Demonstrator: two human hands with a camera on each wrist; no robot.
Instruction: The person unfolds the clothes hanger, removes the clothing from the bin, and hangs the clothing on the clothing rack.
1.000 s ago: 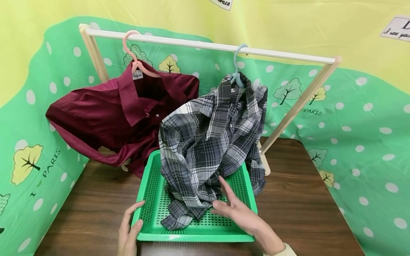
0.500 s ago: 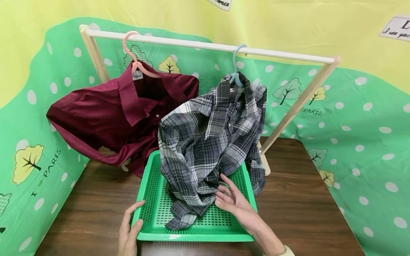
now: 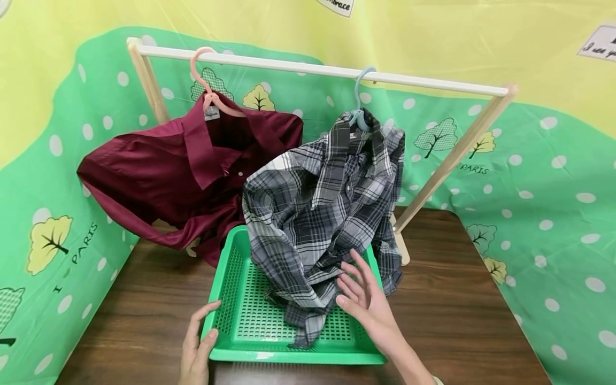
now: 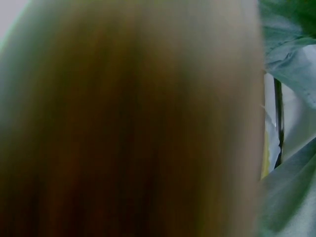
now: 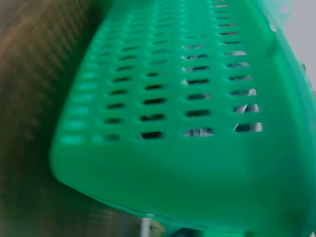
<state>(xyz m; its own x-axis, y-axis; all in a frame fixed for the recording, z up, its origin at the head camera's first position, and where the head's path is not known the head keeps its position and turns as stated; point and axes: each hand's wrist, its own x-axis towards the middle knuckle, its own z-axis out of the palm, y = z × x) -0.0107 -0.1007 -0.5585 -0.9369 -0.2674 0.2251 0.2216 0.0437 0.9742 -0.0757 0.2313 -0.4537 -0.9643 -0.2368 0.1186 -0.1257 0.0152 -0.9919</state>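
Observation:
A grey-and-black plaid shirt [image 3: 332, 219] hangs from a blue hanger [image 3: 357, 101], its lower part drooping into a green plastic basket [image 3: 298, 357]. At the basket's left rim, my left hand [image 3: 194, 350] holds on with thumb and index finger over the edge; its other fingers are hidden. My right hand [image 3: 372, 313] is over the basket's right side, fingers loosely extended and fingertips right at the shirt's lower folds. The right wrist view shows the basket's perforated side [image 5: 173, 173] up close, with bits of plaid through the holes. The left wrist view is mostly a brown blur.
A white rack bar [image 3: 433, 82] on wooden legs spans the back. A maroon shirt [image 3: 154, 171] on a pink hanger [image 3: 199, 75] hangs at left, its lower part behind the basket. Patterned cloth [image 3: 553, 240] surrounds the brown wooden table [image 3: 462, 321].
My right hand has moved right and slightly up, and the plaid shirt's lower end has swung right within the basket. My left hand stays on the basket's rim.

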